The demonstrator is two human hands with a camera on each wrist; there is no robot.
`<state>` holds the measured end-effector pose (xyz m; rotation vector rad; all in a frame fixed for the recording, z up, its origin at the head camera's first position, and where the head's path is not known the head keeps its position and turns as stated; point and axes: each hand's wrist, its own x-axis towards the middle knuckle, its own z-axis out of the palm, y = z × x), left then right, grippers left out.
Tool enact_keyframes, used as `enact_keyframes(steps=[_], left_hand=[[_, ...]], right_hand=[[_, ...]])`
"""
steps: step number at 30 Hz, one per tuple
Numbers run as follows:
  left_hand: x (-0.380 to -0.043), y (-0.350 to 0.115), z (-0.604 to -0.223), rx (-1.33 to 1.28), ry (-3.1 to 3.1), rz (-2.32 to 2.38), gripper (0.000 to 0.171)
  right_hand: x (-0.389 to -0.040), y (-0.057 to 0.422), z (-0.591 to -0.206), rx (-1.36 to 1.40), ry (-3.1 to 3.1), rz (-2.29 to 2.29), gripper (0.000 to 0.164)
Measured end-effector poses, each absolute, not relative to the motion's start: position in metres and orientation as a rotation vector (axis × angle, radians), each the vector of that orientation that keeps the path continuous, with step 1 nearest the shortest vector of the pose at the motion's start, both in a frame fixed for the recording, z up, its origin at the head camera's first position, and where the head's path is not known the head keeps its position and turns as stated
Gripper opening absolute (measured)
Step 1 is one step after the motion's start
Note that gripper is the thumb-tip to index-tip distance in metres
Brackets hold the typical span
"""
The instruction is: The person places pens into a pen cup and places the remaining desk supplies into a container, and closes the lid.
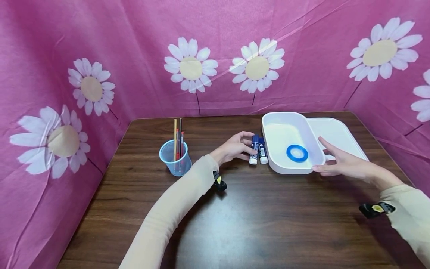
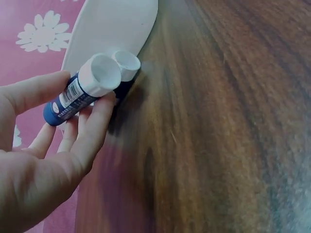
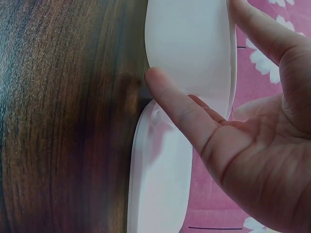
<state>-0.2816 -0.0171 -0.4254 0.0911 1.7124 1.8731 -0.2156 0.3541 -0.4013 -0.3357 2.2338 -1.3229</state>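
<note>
My left hand (image 1: 236, 147) pinches a blue glue stick with a white end (image 1: 254, 150) between thumb and fingers. In the left wrist view this glue stick (image 2: 75, 97) leans with its white end toward the camera. A second glue stick (image 1: 263, 154) stands just right of it, close against the white plastic box (image 1: 285, 170). Inside the open box lies a blue ring-shaped roll (image 1: 289, 152), which looks like tape. At the box's right side, my right hand (image 1: 344, 163) touches the wall with its fingers extended; the right wrist view shows these straight fingers (image 3: 177, 107).
A white lid (image 1: 336, 130) lies to the right of the box, partly behind it and my right hand. On the left stands a light-blue mesh pen cup (image 1: 179, 168) holding several pencils or pens (image 1: 177, 138). A pink flowered curtain (image 1: 221, 101) closes off the table's back and sides.
</note>
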Motion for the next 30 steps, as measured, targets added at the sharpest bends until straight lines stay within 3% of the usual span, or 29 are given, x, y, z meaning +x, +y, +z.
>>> enact_keyframes(steps=[12,30], left_hand=[[-0.278,-0.018,-0.406,0.213,1.642,1.818,0.06],[-0.277,-0.007,-0.396,0.255,1.543,1.845,0.066]], right_hand=[[-0.214,0.356,-0.403,-0.328,2.228,-1.33,0.11],[-0.213,0.354,-0.403,-0.316,2.183,-1.364,0.108]])
